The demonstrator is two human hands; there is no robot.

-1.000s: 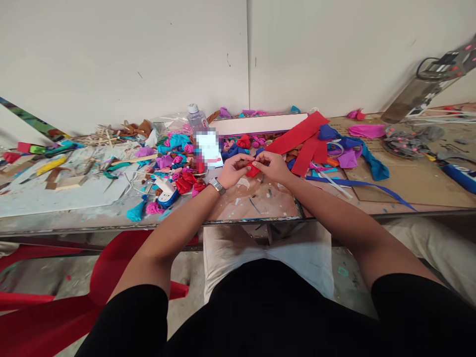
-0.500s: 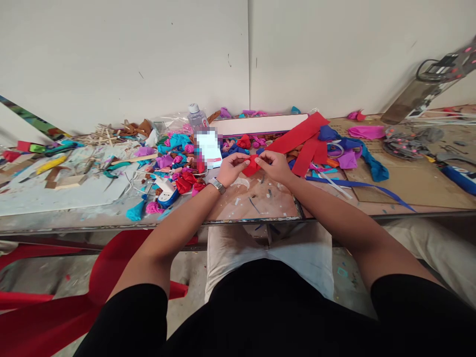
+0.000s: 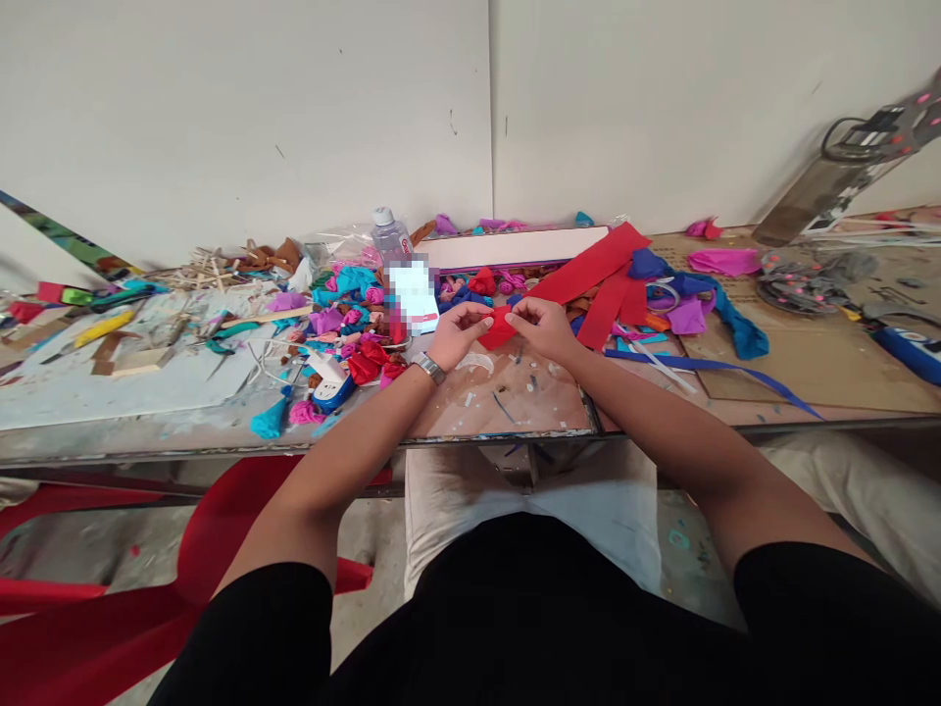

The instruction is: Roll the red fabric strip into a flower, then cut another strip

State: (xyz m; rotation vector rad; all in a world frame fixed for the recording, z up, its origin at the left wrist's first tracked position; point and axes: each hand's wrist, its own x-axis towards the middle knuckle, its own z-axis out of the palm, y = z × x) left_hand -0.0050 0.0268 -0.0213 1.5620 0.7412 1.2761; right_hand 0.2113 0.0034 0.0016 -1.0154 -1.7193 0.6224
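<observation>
Between my two hands is a small piece of red crepe paper (image 3: 498, 329), raised a little over the near part of the table. My left hand (image 3: 456, 336), with a watch on its wrist, pinches the paper's left side between thumb and fingertips. On the opposite side, my right hand (image 3: 548, 329) pinches it the same way. Longer red crepe paper strips (image 3: 592, 267) lie just behind my right hand. A lit phone (image 3: 416, 302) leans beyond my left hand, its screen partly blurred out. Crumpled paper bits (image 3: 345, 314) in several colours are heaped around the phone.
A plastic bottle (image 3: 389, 233) stands behind the phone. To the right are a blue paper strip (image 3: 735, 369), a cardboard sheet (image 3: 823, 368) and a large tilted bottle (image 3: 801, 201). A white charger (image 3: 327, 369) sits at left. A red chair (image 3: 213, 529) is below the table.
The red paper between my fingers looks slightly flatter and more stretched sideways. Both hands keep their pinch and have barely moved.
</observation>
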